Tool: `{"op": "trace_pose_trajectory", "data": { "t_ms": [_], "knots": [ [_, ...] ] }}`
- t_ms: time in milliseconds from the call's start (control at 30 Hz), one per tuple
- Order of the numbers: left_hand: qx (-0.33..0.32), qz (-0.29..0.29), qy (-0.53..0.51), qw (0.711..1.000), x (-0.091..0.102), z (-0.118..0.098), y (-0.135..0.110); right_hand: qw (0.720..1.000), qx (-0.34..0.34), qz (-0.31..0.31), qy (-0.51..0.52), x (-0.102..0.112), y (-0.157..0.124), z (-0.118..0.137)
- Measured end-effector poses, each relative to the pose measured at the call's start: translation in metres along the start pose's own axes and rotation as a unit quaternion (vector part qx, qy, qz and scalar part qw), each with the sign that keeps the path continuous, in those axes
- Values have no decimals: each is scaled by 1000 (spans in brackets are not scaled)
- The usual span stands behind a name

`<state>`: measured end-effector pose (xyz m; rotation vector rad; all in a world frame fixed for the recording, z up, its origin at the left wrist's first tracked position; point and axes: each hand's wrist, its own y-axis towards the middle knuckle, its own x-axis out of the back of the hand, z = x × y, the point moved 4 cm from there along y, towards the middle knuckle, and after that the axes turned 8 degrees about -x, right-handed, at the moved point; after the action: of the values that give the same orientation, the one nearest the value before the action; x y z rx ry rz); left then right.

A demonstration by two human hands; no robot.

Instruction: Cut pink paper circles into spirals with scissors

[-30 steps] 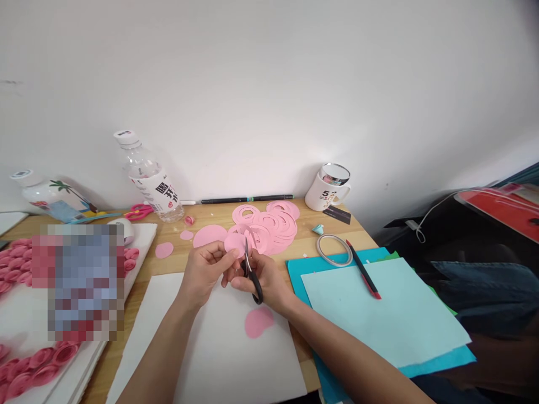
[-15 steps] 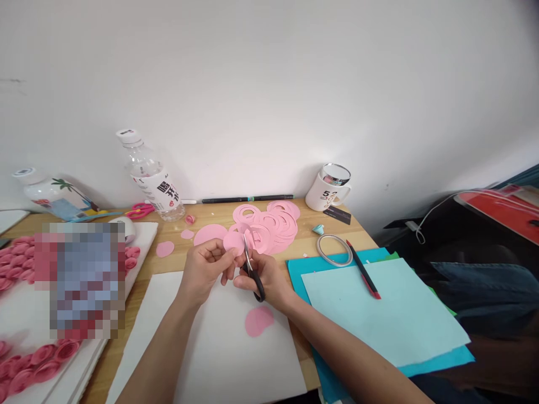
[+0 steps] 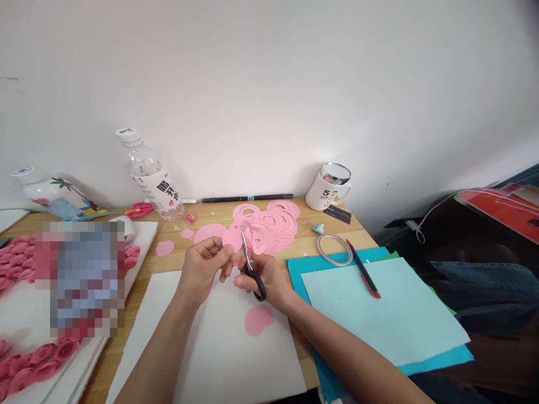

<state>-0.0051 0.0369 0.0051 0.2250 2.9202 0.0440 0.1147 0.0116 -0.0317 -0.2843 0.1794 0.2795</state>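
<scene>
Between thumb and fingers, my left hand (image 3: 204, 269) pinches a round piece of pink paper (image 3: 231, 238). My right hand (image 3: 267, 280) grips black-handled scissors (image 3: 247, 257), their blades pointing up and away from me at the right edge of that paper. A curling pink strip hangs by the blades, against the pile behind it. Just beyond both hands lies a heap of pink paper rings (image 3: 280, 224). On the white board (image 3: 227, 348) under my forearms rests a loose pink paper piece (image 3: 259, 320).
Left, pink paper roses (image 3: 46, 367) sit on a white board beside a blurred patch. A water bottle (image 3: 158, 185), a black pen (image 3: 248, 198) and a white mug (image 3: 326, 188) stand or lie along the wall. Right are a tape roll (image 3: 334, 262), a red-black pen (image 3: 362, 269) and pale blue paper (image 3: 387, 320).
My left hand and the pink piece have shifted slightly left. The scissors have tilted a little, their tips slightly further left. The loose items on the table stay in place.
</scene>
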Motion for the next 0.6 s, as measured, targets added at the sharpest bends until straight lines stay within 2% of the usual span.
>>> {"op": "trace_pose_trajectory", "data": {
  "t_ms": [200,433,600],
  "knots": [
    [-3,-18,-18,1000,1,0,0,1000,-15,-5,-6,-1,0,-4],
    [-1,-6,32,999,0,1,-2,1000,-4,12,-10,-3,-1,-4],
    [6,30,48,998,-1,3,-1,998,51,28,-16,-1,0,8]
  ]
}}
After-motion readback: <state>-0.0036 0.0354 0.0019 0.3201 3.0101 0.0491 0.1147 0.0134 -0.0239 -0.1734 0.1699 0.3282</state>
